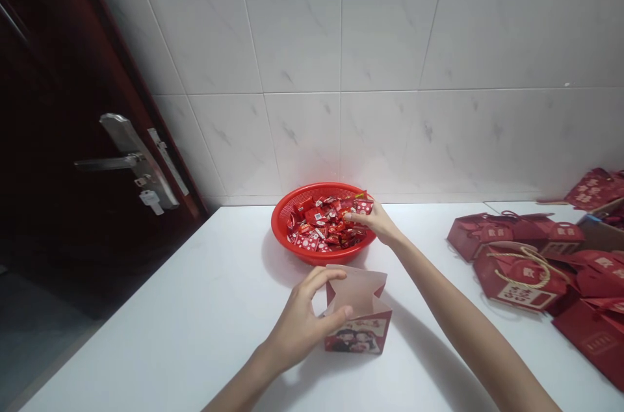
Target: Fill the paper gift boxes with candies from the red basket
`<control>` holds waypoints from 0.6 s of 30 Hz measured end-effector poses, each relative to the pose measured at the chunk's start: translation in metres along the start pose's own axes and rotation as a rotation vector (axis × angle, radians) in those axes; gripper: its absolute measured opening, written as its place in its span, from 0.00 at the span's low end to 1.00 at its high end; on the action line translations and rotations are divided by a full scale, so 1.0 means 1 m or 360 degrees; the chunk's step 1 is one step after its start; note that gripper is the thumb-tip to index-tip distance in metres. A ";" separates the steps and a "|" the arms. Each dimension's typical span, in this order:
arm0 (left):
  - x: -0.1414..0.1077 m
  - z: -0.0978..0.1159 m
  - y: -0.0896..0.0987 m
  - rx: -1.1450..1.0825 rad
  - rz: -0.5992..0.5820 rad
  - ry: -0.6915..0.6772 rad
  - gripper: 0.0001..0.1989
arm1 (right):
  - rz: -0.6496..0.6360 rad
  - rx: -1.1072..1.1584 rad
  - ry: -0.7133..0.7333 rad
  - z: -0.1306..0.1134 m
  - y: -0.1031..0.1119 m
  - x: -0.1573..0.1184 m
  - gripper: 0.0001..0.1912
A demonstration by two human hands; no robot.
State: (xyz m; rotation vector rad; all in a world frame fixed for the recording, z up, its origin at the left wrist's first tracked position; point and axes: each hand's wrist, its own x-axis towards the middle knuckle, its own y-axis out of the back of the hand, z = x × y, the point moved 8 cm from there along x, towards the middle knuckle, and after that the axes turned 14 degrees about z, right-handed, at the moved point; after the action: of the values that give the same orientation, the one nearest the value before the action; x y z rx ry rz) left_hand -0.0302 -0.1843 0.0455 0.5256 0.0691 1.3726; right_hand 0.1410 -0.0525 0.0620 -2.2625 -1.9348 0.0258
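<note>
A red plastic basket (319,258) full of red-wrapped candies (319,223) stands near the wall. My right hand (377,220) is at the basket's right rim, its fingers closed on a red candy packet with white dots (363,206). Nearer to me an upright red paper box (358,334) stands with its top open, its pale inside showing and a printed picture on its front. My left hand (312,314) is at the box's left side, thumb and fingers spread around its open top edge.
Several folded red gift boxes (521,275), some with rope handles, lie at the right of the white table (195,301). Behind it is a tiled wall (302,139). A dark door (49,171) with a metal handle is at the left.
</note>
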 end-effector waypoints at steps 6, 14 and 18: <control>0.002 0.000 -0.003 -0.0017 0.0006 0.0000 0.19 | -0.0027 -0.0068 -0.0016 0.007 0.002 0.002 0.31; 0.004 0.003 -0.003 -0.0024 0.0035 -0.0035 0.18 | -0.0089 -0.0064 0.0017 0.010 0.000 0.003 0.29; 0.004 0.002 -0.004 -0.0037 0.0030 -0.0030 0.19 | -0.0090 -0.0040 0.0009 0.009 0.000 0.002 0.29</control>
State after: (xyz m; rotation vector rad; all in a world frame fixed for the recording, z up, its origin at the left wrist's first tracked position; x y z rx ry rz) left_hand -0.0253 -0.1813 0.0469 0.5205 0.0327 1.3851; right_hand 0.1402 -0.0500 0.0530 -2.2194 -2.0063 -0.0121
